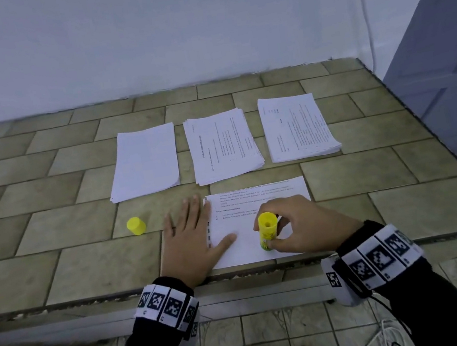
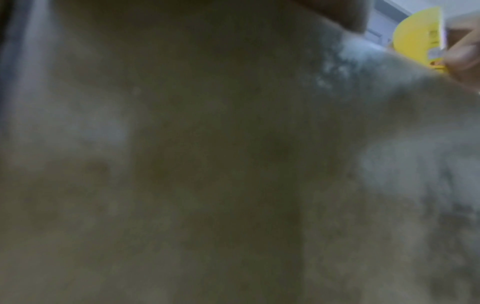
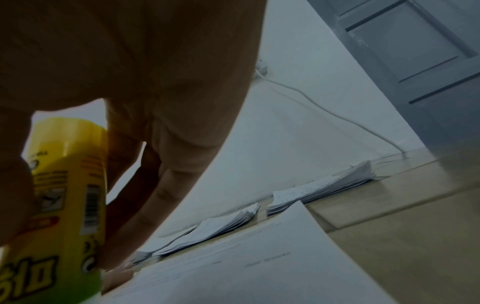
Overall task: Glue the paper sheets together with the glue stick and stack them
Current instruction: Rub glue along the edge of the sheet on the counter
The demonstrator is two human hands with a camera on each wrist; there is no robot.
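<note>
A printed paper sheet [image 1: 262, 224] lies near the front edge of the tiled ledge. My left hand [image 1: 192, 238] lies flat with straight fingers on its left edge, thumb on the paper. My right hand [image 1: 292, 225] grips the yellow glue stick [image 1: 268, 231], which stands on end on the sheet. The right wrist view shows the glue stick [image 3: 64, 195] between thumb and fingers, above the sheet [image 3: 259, 267]. The left wrist view is blurred against the ledge, with the glue stick [image 2: 420, 37] at the top right. The yellow cap [image 1: 136, 225] lies to the left of my left hand.
Three paper stacks lie further back: a blank one [image 1: 144, 162] at the left, a printed one [image 1: 223, 145] in the middle, another printed one [image 1: 297, 126] at the right. A white wall stands behind, a grey door [image 1: 447, 48] at the right. White cables [image 1: 382, 337] lie on the floor below.
</note>
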